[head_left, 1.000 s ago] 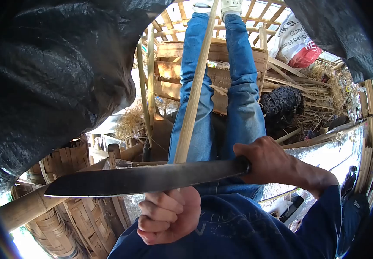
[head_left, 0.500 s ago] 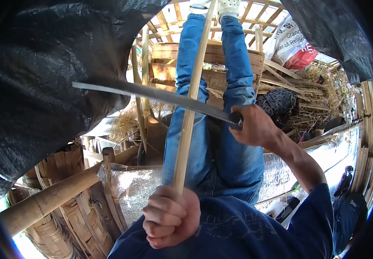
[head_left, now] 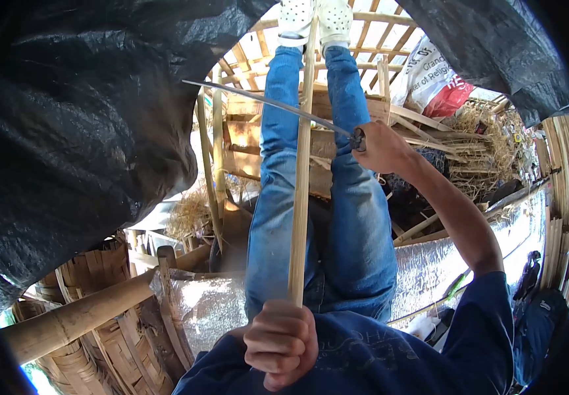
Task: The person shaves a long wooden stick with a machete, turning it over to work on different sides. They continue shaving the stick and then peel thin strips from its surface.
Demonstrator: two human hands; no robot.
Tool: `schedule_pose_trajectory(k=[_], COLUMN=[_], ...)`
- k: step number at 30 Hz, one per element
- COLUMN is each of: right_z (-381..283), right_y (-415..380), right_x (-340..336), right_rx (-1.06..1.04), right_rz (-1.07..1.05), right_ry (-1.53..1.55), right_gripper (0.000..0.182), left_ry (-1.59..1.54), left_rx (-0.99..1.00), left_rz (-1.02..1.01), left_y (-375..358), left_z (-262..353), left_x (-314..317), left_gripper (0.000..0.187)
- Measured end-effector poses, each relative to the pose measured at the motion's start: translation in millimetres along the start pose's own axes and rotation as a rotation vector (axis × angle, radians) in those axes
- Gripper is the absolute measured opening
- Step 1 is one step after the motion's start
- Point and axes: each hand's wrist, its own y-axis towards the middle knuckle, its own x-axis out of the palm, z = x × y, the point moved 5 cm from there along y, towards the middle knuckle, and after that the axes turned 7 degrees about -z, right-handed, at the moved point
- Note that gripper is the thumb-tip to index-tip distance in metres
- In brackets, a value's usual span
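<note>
My left hand (head_left: pixel 282 342) is wrapped round the lower end of a long pale bamboo strip (head_left: pixel 301 197), close to my chest. The strip runs up between my legs to the white clogs (head_left: pixel 334 21) on my feet. In my right hand (head_left: pixel 383 149) is the dark handle of a long knife (head_left: pixel 268 102). Its blade points left and lies across the upper part of the strip; whether it touches the strip I cannot tell.
Black plastic sheeting (head_left: pixel 67 131) hangs at the left. A thick bamboo pole (head_left: pixel 74 315) and woven baskets are at the lower left. Straw (head_left: pixel 478 158) and wood pieces lie right of my legs, below a printed sack (head_left: pixel 429 79). Silver foil (head_left: pixel 422 270) lies beneath my legs.
My right hand and the knife have moved up, away from my body. My left hand has shifted right and slightly down, and the strip stands more upright. My feet appear lower in view.
</note>
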Motion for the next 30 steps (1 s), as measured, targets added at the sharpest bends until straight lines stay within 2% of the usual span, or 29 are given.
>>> schedule_pose_trajectory(k=[3,4,5,6,7,8,10,11,12,13,16,17,21,23,24,25,26,28,30], right_z=[-19,-35,-51,-69,-78,-87,-89,-86,-80,-76,-69,-70,-68,-59,-43,-26,-10,9,1], right_y=[-23,-43,-65,-84,-100,-106,-92,-82,-67,-53,-26,-25,-19,-8,4,14,24,38,18], right_x=[1,9,15,13,16,16,13,15,19,21,23,25,28,24,12,1,-4,-25,-16], right_rx=[0.011,-0.037,-0.084,-0.125,-0.292,-0.264,-0.199,-0.201,-0.205,-0.208,-0.231,-0.232,-0.210,-0.179,-0.045,0.088,0.086,0.067,0.076], right_rz=[-0.213,-0.288,-0.361,-0.442,-0.408,-0.525,-0.559,-0.555,-0.462,-0.370,-0.258,-0.261,-0.155,-0.120,-0.097,-0.073,-0.064,0.056,-0.096], right_ry=[0.026,0.048,0.073,0.073,0.109,0.032,-0.023,-0.022,-0.081,-0.138,-0.184,-0.191,-0.248,-0.259,-0.190,-0.119,-0.128,-0.256,-0.154], right_gripper=[0.018,0.017,0.017,0.016,0.017,0.025,0.025,0.025,0.024,0.022,0.020,0.020,0.017,0.016,0.017,0.018,0.018,0.020,0.021], left_ry=[-0.007,0.006,0.065,0.062,0.050,0.041,0.070,0.057,0.041,0.045,0.056,0.051,0.046,0.067,0.089,0.119,0.113,-0.042,-0.048], left_rx=[0.076,0.088,0.080,0.077,0.094,0.109,0.059,0.026,-0.001,0.031,0.005,-0.109,-0.184,-0.137,-0.090,-0.125,-0.114,-0.042,-0.023], left_rz=[0.030,0.059,0.179,0.182,0.239,0.296,0.304,0.208,0.110,0.230,0.287,0.265,0.223,0.197,0.161,0.139,0.141,-0.092,-0.007], left_y=[4,5,4,3,2,2,1,-5,-7,-5,-11,-12,-12,-20,-21,-24,-22,-10,-7], left_z=[1,1,0,0,2,4,4,3,1,-1,1,2,3,4,5,8,6,-3,-3], left_x=[-2,-3,-4,-1,-2,-4,-11,-16,-17,-19,-36,-39,-46,-43,-39,-34,-29,-7,-8], left_gripper=[0.045,0.045,0.038,0.038,0.038,0.039,0.037,0.041,0.045,0.040,0.041,0.041,0.040,0.041,0.043,0.043,0.043,0.042,0.043])
